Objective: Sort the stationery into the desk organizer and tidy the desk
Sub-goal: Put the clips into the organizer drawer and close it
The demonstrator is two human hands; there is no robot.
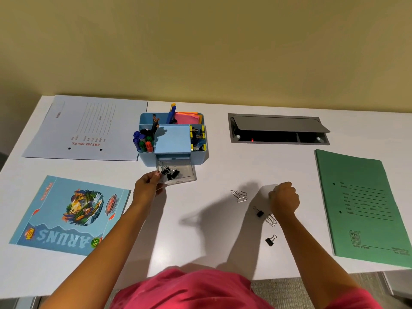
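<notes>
Left hand pinches the clear drawer by its corner. Right hand is curled up, fingers hidden under it, so can't tell if it's holding anything.

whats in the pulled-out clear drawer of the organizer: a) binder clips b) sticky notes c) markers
a: black binder clips lie in the drawer, which is pulled out from the organizer with the left hand gripping its corner.

An office is showing here. A white desk is carrying a cable hatch, upper right, and a green folder, far right.
</notes>
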